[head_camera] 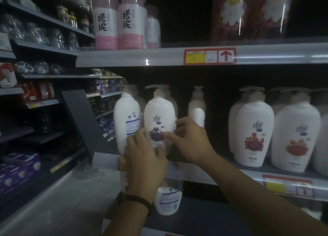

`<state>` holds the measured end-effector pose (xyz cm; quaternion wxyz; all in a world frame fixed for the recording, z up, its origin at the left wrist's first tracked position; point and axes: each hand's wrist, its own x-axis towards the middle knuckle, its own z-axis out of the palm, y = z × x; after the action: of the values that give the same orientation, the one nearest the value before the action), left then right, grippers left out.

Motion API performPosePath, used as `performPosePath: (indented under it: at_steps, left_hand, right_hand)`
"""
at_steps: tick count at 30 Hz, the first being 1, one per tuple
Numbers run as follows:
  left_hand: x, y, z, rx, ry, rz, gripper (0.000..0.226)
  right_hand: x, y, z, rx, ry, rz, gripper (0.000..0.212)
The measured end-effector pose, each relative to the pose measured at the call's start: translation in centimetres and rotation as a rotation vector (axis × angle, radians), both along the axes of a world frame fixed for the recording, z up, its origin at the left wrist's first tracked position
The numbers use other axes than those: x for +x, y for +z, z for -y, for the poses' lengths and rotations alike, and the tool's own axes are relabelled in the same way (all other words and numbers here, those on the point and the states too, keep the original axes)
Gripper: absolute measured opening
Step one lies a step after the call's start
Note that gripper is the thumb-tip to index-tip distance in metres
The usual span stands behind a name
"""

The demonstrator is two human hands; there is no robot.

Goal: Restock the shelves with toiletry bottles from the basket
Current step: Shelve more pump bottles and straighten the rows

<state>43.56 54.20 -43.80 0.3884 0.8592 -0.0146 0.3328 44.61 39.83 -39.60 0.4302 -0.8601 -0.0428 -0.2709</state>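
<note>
The left hand [143,157] grips the base of the purple-label bottle [159,115] and the right hand [191,139] pinches its side, probably squaring its label along the shelf [104,162] front.

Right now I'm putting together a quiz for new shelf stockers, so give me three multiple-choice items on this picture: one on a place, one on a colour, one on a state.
1. Where is the bottle that the left hand and right hand grip? A up beside the pink bottles; B at the shelf under the red arrow tag; C in a basket.
2. Which colour is its label's flower? A purple; B red; C green.
3. How is it oriented? A upside down; B on its side; C upright.
Key: B, it is below the tag; A, the flower shows purple between the hands; C, its pump points up.
</note>
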Motion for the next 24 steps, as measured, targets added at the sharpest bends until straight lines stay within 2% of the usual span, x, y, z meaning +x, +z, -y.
performPosePath:
  at_steps: [3, 5, 8, 11, 13, 19, 24]
  left_hand:
    - [-1.4, 0.3, 2.0, -0.054, -0.162, 0.204, 0.045]
    - [-1.9, 0.6, 4.1, -0.095, -0.349, 0.253, 0.038]
    - [-2.0, 1.6, 7.1, -0.170, -0.528, 0.134, 0.023]
    - [-0.9, 2.2, 8.8, -0.236, -0.590, -0.062, 0.037]
    - [-0.1, 2.4, 9.4, -0.252, -0.592, -0.106, 0.045]
    - [0.5, 3.2, 9.7, -0.281, -0.611, -0.254, 0.058]
    - [0.5, 3.8, 9.3, -0.257, -0.647, -0.347, 0.064]
  right_hand:
    - [-1.1, -0.2, 1.9, -0.029, -0.158, 0.196, 0.031]
    - [-1.1, -0.6, 3.0, -0.017, -0.231, 0.258, 0.031]
    - [-0.8, -0.9, 4.6, 0.019, -0.277, 0.226, 0.042]
    - [-0.2, -1.1, 5.4, 0.033, -0.270, 0.121, 0.058]
    - [0.3, -1.2, 5.6, 0.020, -0.262, 0.061, 0.063]
    - [1.1, -1.7, 5.6, -0.017, -0.197, -0.095, 0.056]
    - [1.2, -1.8, 5.8, -0.052, -0.212, -0.131, 0.054]
